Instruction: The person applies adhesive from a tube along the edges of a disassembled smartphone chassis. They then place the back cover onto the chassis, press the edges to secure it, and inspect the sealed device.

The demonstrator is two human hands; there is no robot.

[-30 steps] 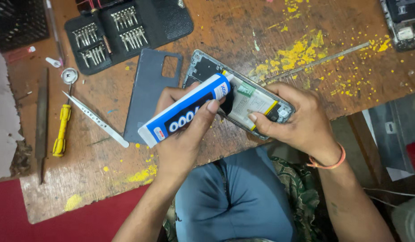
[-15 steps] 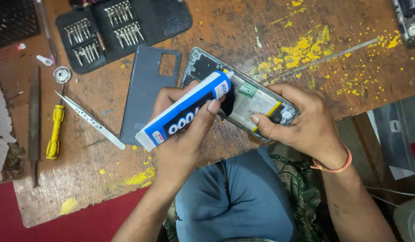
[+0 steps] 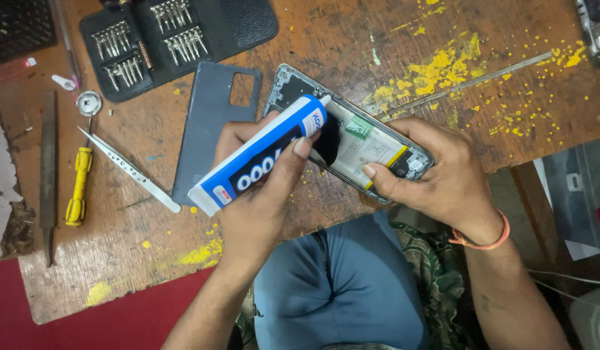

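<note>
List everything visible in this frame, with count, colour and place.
glue tube: 1, blue and white, in left hand, nozzle over phone
phone: 1, opened, back off, at table edge
back cover: 1, dark grey, left of phone
bit case: 1, black, open, top left
tweezers: 1, silver, left of cover
screwdriver: 1, yellow handle, far left
file: 1, dark, left edge
table: 1, brown wood, yellow-spattered
left hand: grips tube
right hand: steadies phone
</note>
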